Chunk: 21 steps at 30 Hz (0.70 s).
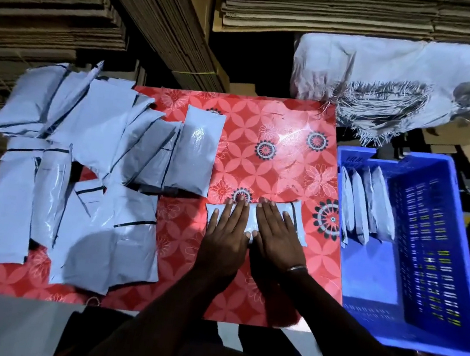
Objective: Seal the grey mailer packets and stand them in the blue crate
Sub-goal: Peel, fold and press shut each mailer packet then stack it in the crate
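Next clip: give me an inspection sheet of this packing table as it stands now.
Surface: red flowered tablecloth, bare in the middle.
Job's things: loose packets heaped at left; four packets standing in the blue crate; one packet lying flat under both hands.
Clutter: nothing seen.
Hands: left hand and right hand pressed flat, fingers spread.
Cables: nothing seen.
Surroundings: stacked cardboard, frayed white sack.

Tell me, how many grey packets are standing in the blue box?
4, side by side at the blue crate's far left end: packets. More may hide behind them.
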Available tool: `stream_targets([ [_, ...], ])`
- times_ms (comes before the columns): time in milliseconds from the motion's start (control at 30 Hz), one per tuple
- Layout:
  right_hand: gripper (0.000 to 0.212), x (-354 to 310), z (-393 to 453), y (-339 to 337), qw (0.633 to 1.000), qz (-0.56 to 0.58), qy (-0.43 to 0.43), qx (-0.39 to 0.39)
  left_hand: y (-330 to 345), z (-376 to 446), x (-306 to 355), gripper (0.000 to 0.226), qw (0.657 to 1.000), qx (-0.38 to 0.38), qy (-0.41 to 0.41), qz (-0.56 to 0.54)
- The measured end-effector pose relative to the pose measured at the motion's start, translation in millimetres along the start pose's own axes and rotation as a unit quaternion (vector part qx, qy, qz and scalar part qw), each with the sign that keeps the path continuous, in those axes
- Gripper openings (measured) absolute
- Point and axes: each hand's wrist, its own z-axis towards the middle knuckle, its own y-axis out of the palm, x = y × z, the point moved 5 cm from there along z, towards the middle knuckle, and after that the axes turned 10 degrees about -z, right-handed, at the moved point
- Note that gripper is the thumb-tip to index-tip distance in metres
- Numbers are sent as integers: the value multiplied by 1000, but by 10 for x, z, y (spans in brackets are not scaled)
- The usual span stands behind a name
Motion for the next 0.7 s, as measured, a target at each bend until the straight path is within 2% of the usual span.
stream_targets([
  [100,63,-3,41,-16,1000,-4,6,3,44,54,-29,61,1000,-1,-21,14],
  [467,66,31,108,38,1000,12,4,-15,-6,50,12,59,1000,0,-4,23],
  [700,71,100,69,-21,994,103,-16,-39,120,124,-219,64,988,-84,-37,-128],
])
